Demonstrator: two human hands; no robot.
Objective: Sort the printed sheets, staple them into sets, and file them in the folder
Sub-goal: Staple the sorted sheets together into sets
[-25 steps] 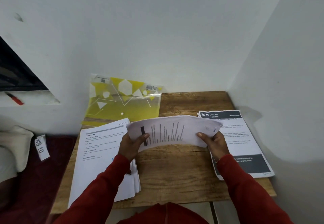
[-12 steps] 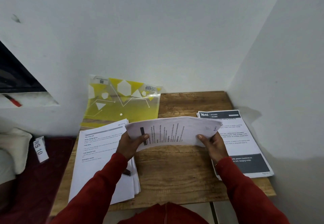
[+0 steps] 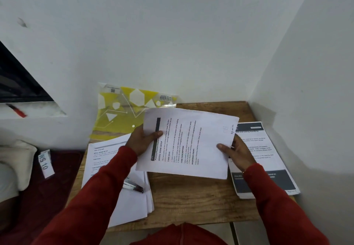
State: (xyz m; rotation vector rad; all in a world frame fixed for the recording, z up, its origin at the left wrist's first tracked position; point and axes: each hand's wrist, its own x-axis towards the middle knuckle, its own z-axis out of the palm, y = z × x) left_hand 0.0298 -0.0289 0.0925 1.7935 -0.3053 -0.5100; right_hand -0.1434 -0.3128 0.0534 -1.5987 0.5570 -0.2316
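While both of my hands are up over the table, they share one set of printed sheets (image 3: pixel 191 143) between them. My left hand (image 3: pixel 142 142) grips the set's left edge, thumb curled over the printed face beside a dark vertical bar and fingers hidden behind the paper. My right hand (image 3: pixel 236 153) holds the right edge, the thumb lying on the top face and the rest of the fingers underneath. The sheets are lifted clear of the wood, turned sideways so the text runs up the page; I can read headings such as "INITIAL SCENE SETUP" and "TASK DESCRIPTION". Red sleeves cover both of my arms to the wrist.

Under my left forearm lies a stack of white sheets (image 3: pixel 134 206) along the table's left side, its edges slightly fanned. A stapler (image 3: pixel 133 186) with a shiny metal body and dark tip rests on that stack, partly covered by my sleeve. Beneath my right hand sits another pile of printed pages (image 3: pixel 268 160), with a dark header band and a dark block near its bottom.

Behind the held sheets, the yellow translucent folder (image 3: pixel 118 118) leans against the white wall at the far left corner of the wooden table (image 3: pixel 191 202).

Off to the left, a white tag reading "WS 10" (image 3: pixel 44 163) lies on dark red fabric, with a pale cushion (image 3: pixel 15 160) beside it.
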